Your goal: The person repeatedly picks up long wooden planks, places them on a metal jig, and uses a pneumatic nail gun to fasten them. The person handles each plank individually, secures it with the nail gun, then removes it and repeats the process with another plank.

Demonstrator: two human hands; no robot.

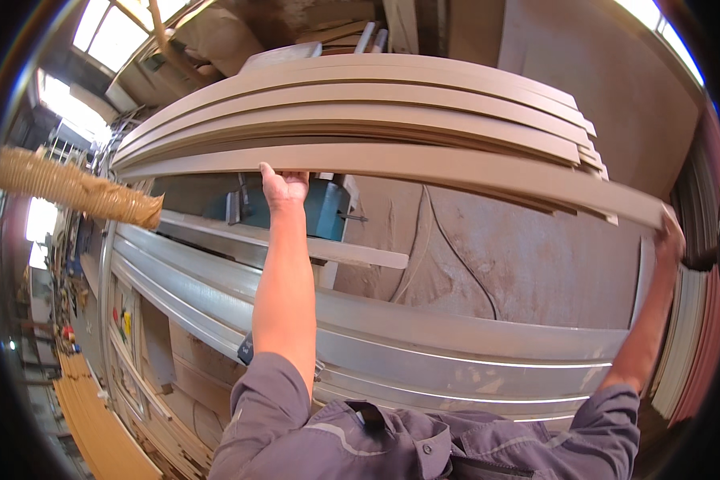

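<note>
A long, narrow, pale brown board [396, 161] spans the view from the left to the far right. My left hand [285, 185] grips its near edge left of the middle, thumb up against the face and the other fingers underneath, mostly hidden. At the board's right end, my right hand [670, 233] is closed around the tip, slightly blurred. Directly behind the held board lies a stack of similar boards [360, 90], layered in steps with uneven right ends. Whether the held board touches the stack along its length, I cannot tell.
A metal sliding-table beam [456, 348] runs across in front of my body. Beyond it are a flat strip [360, 253], a teal machine part [330, 210] and a dark cable [456, 252] on the dusty floor. A ribbed yellowish hose [78, 186] juts in from the left. Panels [690, 342] stand upright at right.
</note>
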